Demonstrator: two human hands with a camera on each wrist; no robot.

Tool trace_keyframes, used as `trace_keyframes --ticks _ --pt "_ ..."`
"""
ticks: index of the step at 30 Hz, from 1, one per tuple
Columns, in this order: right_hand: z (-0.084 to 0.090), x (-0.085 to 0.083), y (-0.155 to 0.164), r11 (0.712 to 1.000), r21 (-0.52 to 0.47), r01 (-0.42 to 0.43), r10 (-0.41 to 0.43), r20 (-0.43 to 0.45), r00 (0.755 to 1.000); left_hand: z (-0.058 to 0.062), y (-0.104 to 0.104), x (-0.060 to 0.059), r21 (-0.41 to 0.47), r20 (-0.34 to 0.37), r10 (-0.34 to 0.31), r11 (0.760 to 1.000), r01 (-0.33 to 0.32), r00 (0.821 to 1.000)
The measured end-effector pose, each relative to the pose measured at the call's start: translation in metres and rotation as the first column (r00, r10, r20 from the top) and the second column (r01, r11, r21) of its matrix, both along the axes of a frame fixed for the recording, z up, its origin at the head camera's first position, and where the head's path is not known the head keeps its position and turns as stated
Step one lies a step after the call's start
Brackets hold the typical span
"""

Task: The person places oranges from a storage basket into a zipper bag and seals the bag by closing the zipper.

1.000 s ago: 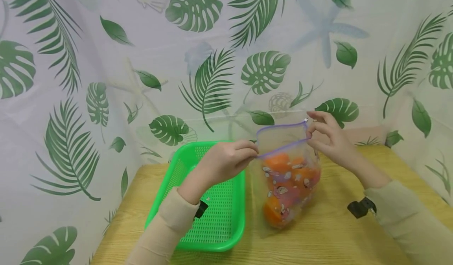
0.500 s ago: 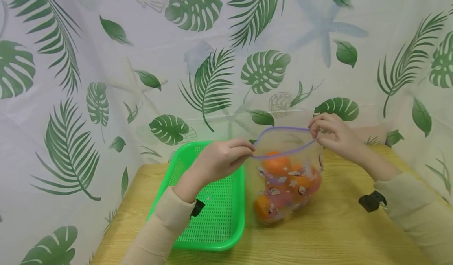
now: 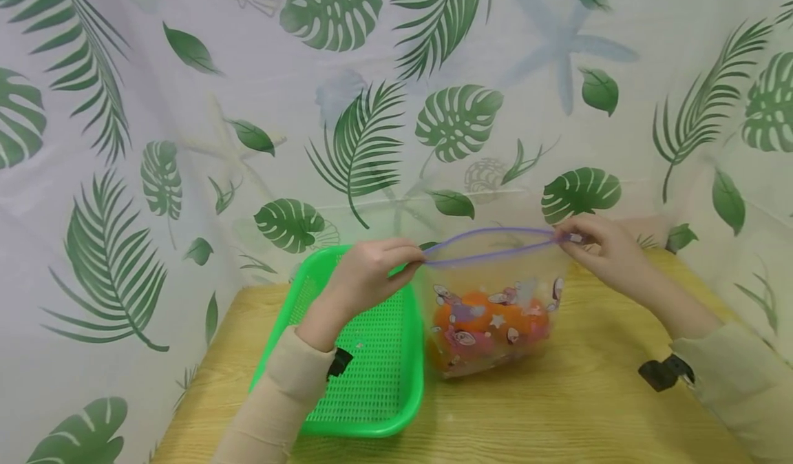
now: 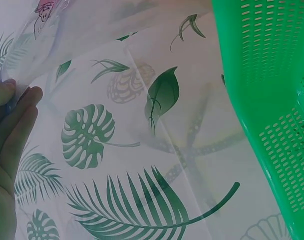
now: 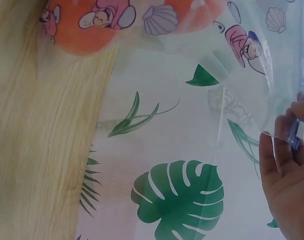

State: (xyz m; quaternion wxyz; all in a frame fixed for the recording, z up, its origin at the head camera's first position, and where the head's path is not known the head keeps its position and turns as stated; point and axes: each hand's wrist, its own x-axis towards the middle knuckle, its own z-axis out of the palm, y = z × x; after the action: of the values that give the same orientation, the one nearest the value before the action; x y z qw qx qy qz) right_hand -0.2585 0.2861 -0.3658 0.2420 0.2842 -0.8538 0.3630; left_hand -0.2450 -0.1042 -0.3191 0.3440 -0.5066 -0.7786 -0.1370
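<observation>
Wooden table (image 3: 557,416), leaf-print curtain (image 3: 186,106) behind. Green basket (image 3: 372,381) sits left, touching the clear zip bag (image 3: 495,299), which stands on the table with oranges (image 3: 471,316) inside. Your left hand (image 3: 365,278) pinches the bag's left top corner; your right hand (image 3: 604,254) pinches the right corner, purple seal (image 3: 489,233) stretched between.

A makeshift recording booth rather than a lived-in room: a leaf-printed plastic curtain (image 3: 186,106) walls in a small wooden bench (image 3: 557,409) from 9 round to 3 o'clock.
</observation>
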Motion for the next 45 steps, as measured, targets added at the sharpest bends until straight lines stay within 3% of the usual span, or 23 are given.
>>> trace_keyframes --ticks 12,18,23,30,45 --pt "-0.002 0.01 -0.005 1.0 -0.017 0.023 -0.025 -0.083 0.996 -0.004 -0.013 -0.009 0.058 0.084 0.028 0.998 -0.033 0.996" --pt "-0.003 0.018 -0.005 0.997 -0.062 0.038 -0.041 -0.042 0.998 -0.005 -0.017 -0.014 0.069 0.077 0.036 0.997 -0.042 0.996" --pt "0.001 0.027 -0.007 0.992 -0.126 0.006 -0.006 0.004 1.0 -0.006 -0.019 -0.016 0.074 0.025 0.055 0.996 -0.057 0.998" --pt "0.003 0.03 -0.01 0.952 -0.303 -0.033 0.056 0.066 0.996 -0.006 -0.02 -0.015 0.064 -0.04 0.111 0.992 -0.108 0.993" --pt "-0.015 0.035 0.004 0.931 -0.348 0.11 -0.045 0.189 0.981 -0.012 -0.011 -0.015 0.062 -0.011 0.126 0.99 -0.125 0.992"
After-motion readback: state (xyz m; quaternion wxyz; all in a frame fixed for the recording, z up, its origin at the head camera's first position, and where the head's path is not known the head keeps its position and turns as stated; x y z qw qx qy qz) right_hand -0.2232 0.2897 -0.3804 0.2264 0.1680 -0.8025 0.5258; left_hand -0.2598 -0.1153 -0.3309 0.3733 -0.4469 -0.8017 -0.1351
